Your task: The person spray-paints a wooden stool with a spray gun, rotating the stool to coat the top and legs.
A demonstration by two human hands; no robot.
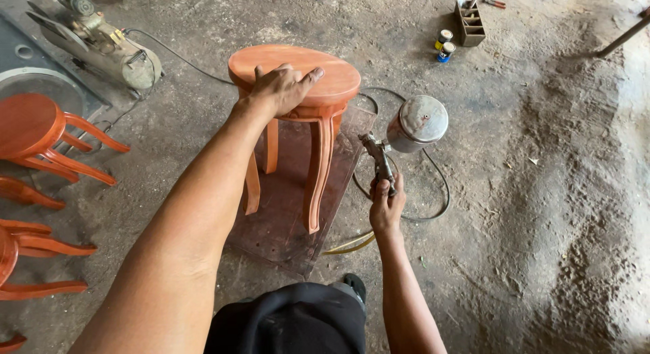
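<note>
- While the left hand (284,88) lies spread flat on the round seat, the orange wooden stool (298,117) stands upright on a stained board (288,225) on the floor.
- Right hand (386,206) — fingers closed around the grip of a spray gun (406,134) with a metal cup, just beside the stool.
- Handling: stool looks rigid and light; fresh coating may be tacky — best held by the seat edge or a leg.
- Two small cans (443,46), yellow and blue labelled, sit beside a slotted holder (470,23) well beyond.
</note>
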